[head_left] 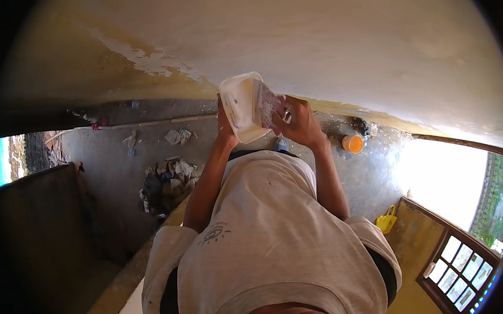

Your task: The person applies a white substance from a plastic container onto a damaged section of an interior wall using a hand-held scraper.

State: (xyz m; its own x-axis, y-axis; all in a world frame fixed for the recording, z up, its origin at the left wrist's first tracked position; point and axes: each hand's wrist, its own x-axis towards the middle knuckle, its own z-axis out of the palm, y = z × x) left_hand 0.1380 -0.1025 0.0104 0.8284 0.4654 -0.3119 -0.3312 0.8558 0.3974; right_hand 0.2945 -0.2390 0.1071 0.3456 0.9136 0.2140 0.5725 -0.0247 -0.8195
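Note:
My left hand [225, 126] grips the left side of a white plastic tub [238, 107], which is tilted so that its inside shows. Pale smears coat the inner wall and bottom. Closed around a flat, reddish-brown putty scraper [267, 102] with whitish residue on it, my right hand [302, 123] keeps the blade inside the tub, against its right side. The scraper's handle is mostly hidden by my fingers. In front of both hands rises a wall [314, 45] with a smooth pale coating and a rough, peeling streak at upper left.
An orange bucket [352, 144] stands on the grey floor [110, 170] to the right. Crumpled paper and rubbish [172, 181] lie in a heap at left, and a long pole [164, 122] runs along the floor. A yellow bag [386, 220] sits near the bright doorway and a paned window [459, 272].

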